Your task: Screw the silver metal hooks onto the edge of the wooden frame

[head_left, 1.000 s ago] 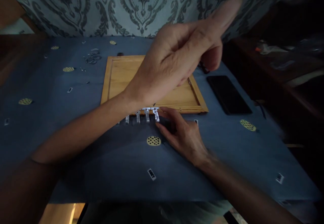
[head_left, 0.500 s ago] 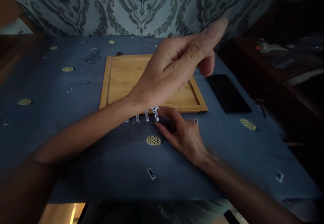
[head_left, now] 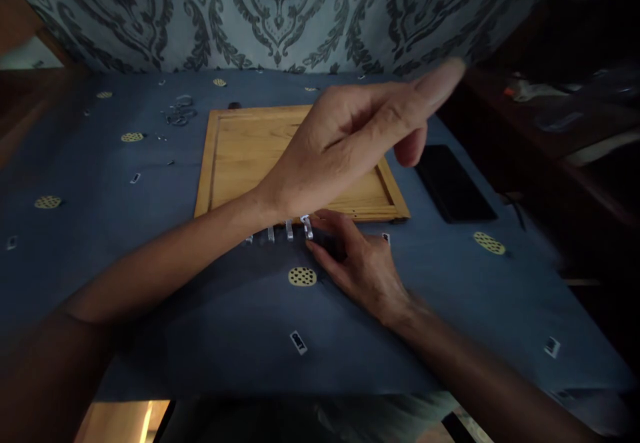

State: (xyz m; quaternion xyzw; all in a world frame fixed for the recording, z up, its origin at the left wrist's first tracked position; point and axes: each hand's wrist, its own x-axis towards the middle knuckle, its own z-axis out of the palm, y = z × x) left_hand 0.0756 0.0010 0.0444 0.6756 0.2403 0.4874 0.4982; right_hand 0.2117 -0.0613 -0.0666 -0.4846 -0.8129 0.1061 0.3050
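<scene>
My left hand [head_left: 350, 133] is raised over a framed wooden board [head_left: 250, 153], hiding its middle and right part. Its thumb stretches out to the upper right, a fingertip shows below, and I see nothing held. At the board's near edge lies a row of several small shiny clip-like pieces [head_left: 289, 230], some partly behind my left wrist. With thumb and forefinger at either end of the rightmost shiny clip-like piece [head_left: 307, 227], my right hand [head_left: 363, 263] rests on the table. Its other fingers curl out of sight.
The blue patterned cloth [head_left: 225, 336] covers the table. A dark flat phone-like slab [head_left: 455, 183] lies right of the board. Farther left sits a small tangle of metal rings [head_left: 180, 111]. A patterned curtain or wall covering [head_left: 280, 16] stands behind, with dark shelving [head_left: 555, 156] at the right.
My left hand has moved slightly down and to the right in the view. My right hand stays at the rightmost shiny piece, and the board has not visibly moved.
</scene>
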